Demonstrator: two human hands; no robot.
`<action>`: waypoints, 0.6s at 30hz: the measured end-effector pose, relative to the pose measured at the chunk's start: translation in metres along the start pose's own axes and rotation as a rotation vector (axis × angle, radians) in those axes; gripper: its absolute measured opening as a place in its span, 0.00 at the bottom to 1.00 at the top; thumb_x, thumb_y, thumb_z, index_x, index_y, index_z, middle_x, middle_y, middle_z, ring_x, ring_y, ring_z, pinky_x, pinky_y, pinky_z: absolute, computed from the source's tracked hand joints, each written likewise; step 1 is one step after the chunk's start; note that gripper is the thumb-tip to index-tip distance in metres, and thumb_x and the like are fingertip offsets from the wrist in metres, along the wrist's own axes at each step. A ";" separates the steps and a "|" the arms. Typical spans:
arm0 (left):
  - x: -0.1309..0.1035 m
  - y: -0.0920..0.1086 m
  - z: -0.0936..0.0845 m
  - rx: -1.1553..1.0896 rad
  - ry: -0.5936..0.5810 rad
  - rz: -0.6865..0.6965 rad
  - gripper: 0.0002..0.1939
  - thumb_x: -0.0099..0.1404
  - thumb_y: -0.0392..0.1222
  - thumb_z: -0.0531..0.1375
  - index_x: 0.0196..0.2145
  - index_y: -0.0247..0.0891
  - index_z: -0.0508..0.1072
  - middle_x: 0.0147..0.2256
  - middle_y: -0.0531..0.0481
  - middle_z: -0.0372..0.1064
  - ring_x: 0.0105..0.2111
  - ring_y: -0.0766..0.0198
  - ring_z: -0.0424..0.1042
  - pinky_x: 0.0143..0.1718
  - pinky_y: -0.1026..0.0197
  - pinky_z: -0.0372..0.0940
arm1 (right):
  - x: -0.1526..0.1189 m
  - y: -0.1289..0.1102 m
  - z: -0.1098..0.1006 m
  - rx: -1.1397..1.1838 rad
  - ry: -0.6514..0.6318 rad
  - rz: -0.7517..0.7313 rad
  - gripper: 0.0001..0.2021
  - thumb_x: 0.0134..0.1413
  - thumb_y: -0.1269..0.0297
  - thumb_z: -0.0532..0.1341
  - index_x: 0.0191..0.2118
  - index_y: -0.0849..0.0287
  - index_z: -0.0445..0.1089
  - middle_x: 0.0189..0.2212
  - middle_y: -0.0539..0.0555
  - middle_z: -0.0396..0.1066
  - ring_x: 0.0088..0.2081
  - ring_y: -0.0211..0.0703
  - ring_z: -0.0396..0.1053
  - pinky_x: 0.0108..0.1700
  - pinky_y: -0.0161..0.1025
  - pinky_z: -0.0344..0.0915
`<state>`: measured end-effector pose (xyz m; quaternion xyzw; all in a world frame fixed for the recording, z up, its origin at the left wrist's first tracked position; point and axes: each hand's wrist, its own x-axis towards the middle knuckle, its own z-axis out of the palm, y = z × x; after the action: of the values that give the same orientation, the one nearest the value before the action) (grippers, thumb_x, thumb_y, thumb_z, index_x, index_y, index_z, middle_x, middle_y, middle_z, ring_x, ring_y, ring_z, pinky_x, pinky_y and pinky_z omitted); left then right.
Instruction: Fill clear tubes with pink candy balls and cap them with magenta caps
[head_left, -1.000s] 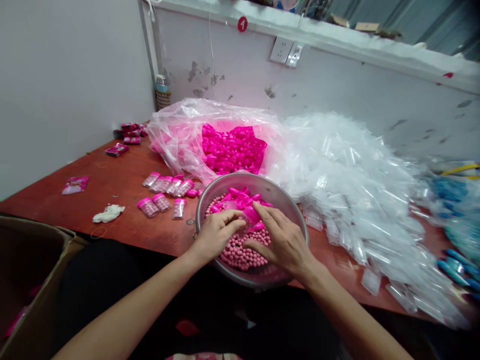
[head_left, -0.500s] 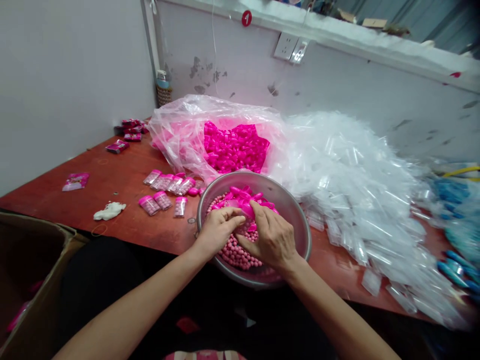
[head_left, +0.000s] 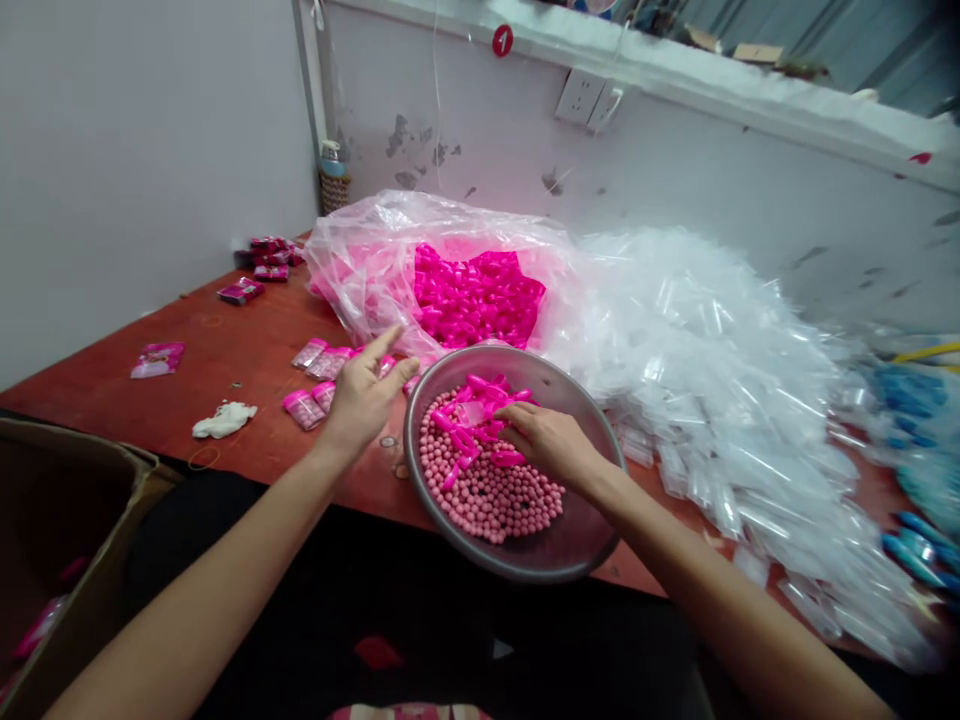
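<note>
A steel bowl (head_left: 596,520) holds many small pink beads (head_left: 499,500), with bright pink plastic caps (head_left: 465,440) heaped on them. A clear piece (head_left: 471,413) lies among the caps. Over the bowl's right side, my right hand (head_left: 555,445) reaches in with its fingers drawn together at the caps; whatever they pinch is hidden. My left hand (head_left: 364,395) is left of the bowl, fingers spread with nothing seen in them. It hovers above the small filled bottles with pink caps (head_left: 304,408) and covers some of them.
Behind the bowl lies a clear plastic bag (head_left: 360,250) of pink caps. A large heap of clear empty bottles (head_left: 712,370) spreads to the right. Pink packets (head_left: 241,291), a white crumpled lump (head_left: 223,420) and a cardboard box (head_left: 142,490) are at left.
My hands were together over the bowl around a small pink-capped bottle. My left hand has moved left to the filled bottles and spread its fingers; my right hand stays over the bowl.
</note>
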<state>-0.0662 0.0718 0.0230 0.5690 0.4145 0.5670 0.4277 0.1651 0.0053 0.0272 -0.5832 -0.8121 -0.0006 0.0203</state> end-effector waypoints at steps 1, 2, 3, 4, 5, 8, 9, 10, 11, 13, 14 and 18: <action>-0.008 -0.001 0.001 -0.010 -0.033 -0.010 0.26 0.55 0.42 0.61 0.51 0.34 0.66 0.52 0.42 0.65 0.52 0.56 0.64 0.53 0.55 0.59 | 0.004 -0.001 0.004 -0.039 -0.019 -0.022 0.12 0.59 0.65 0.51 0.46 0.58 0.66 0.43 0.57 0.71 0.41 0.47 0.70 0.40 0.41 0.66; -0.016 -0.001 0.004 -0.027 -0.065 -0.021 0.24 0.56 0.43 0.61 0.50 0.32 0.68 0.50 0.41 0.67 0.50 0.56 0.66 0.52 0.54 0.60 | 0.008 -0.003 0.008 -0.076 -0.012 -0.051 0.13 0.59 0.66 0.51 0.47 0.59 0.66 0.45 0.58 0.70 0.43 0.48 0.69 0.40 0.41 0.66; -0.024 -0.002 0.007 -0.043 -0.090 -0.033 0.22 0.57 0.42 0.60 0.49 0.31 0.69 0.49 0.41 0.68 0.49 0.56 0.67 0.52 0.55 0.61 | 0.014 -0.005 0.012 -0.108 0.013 -0.087 0.14 0.58 0.68 0.51 0.50 0.60 0.64 0.49 0.59 0.67 0.45 0.49 0.67 0.41 0.42 0.66; -0.030 -0.003 0.012 -0.049 -0.108 -0.046 0.21 0.57 0.42 0.60 0.48 0.31 0.70 0.47 0.41 0.70 0.48 0.56 0.68 0.51 0.55 0.62 | 0.020 -0.006 0.016 -0.134 0.043 -0.130 0.16 0.58 0.69 0.51 0.52 0.62 0.62 0.52 0.61 0.64 0.48 0.50 0.65 0.43 0.43 0.65; -0.035 -0.004 0.016 -0.048 -0.123 -0.054 0.20 0.58 0.42 0.59 0.47 0.31 0.70 0.46 0.41 0.70 0.47 0.57 0.69 0.50 0.56 0.62 | 0.027 -0.007 0.020 -0.151 0.062 -0.177 0.18 0.58 0.69 0.52 0.54 0.63 0.60 0.53 0.61 0.62 0.51 0.50 0.62 0.46 0.43 0.63; -0.042 -0.008 0.023 -0.004 -0.161 -0.029 0.18 0.59 0.42 0.58 0.46 0.33 0.71 0.45 0.43 0.71 0.46 0.58 0.70 0.49 0.57 0.63 | 0.046 -0.006 0.029 -0.150 0.036 -0.291 0.18 0.57 0.69 0.52 0.53 0.63 0.61 0.50 0.61 0.66 0.54 0.49 0.59 0.51 0.44 0.59; -0.042 -0.009 0.023 0.023 -0.169 -0.012 0.17 0.60 0.42 0.58 0.46 0.34 0.71 0.45 0.44 0.72 0.46 0.59 0.70 0.49 0.58 0.64 | 0.049 -0.004 0.030 -0.138 0.023 -0.303 0.17 0.57 0.68 0.53 0.52 0.63 0.62 0.48 0.60 0.68 0.54 0.49 0.58 0.52 0.44 0.58; -0.042 -0.010 0.023 0.052 -0.175 0.006 0.17 0.60 0.42 0.57 0.46 0.35 0.71 0.44 0.45 0.72 0.45 0.59 0.70 0.49 0.58 0.63 | 0.051 -0.003 0.029 -0.128 0.020 -0.299 0.16 0.57 0.67 0.54 0.51 0.63 0.63 0.48 0.61 0.68 0.55 0.48 0.58 0.53 0.44 0.57; -0.042 -0.011 0.022 0.076 -0.179 0.021 0.16 0.60 0.42 0.57 0.45 0.35 0.72 0.44 0.45 0.72 0.45 0.60 0.70 0.49 0.59 0.63 | 0.050 -0.002 0.026 -0.119 0.029 -0.281 0.17 0.56 0.66 0.55 0.51 0.63 0.63 0.49 0.61 0.67 0.55 0.49 0.58 0.53 0.45 0.57; -0.042 -0.012 0.021 0.093 -0.187 0.038 0.16 0.60 0.42 0.57 0.45 0.36 0.72 0.44 0.46 0.72 0.45 0.61 0.71 0.49 0.59 0.64 | 0.041 -0.001 0.015 -0.104 0.055 -0.222 0.19 0.55 0.62 0.56 0.52 0.63 0.62 0.52 0.62 0.64 0.54 0.49 0.59 0.53 0.45 0.57; -0.042 -0.012 0.020 0.090 -0.187 0.041 0.16 0.60 0.42 0.57 0.45 0.36 0.72 0.44 0.46 0.72 0.44 0.61 0.71 0.48 0.60 0.64 | 0.034 -0.001 0.008 -0.100 0.045 -0.193 0.20 0.55 0.60 0.56 0.52 0.62 0.62 0.52 0.62 0.64 0.52 0.49 0.62 0.50 0.44 0.59; -0.041 -0.013 0.021 0.046 -0.166 0.033 0.16 0.59 0.43 0.58 0.44 0.36 0.72 0.42 0.46 0.73 0.43 0.60 0.71 0.47 0.59 0.65 | -0.003 -0.008 -0.009 -0.175 -0.251 -0.164 0.12 0.51 0.61 0.57 0.40 0.61 0.69 0.37 0.59 0.72 0.36 0.48 0.71 0.34 0.39 0.65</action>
<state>-0.0451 0.0359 -0.0017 0.6304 0.3812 0.5153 0.4379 0.1590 0.0002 0.0360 -0.5102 -0.8499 -0.0003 -0.1321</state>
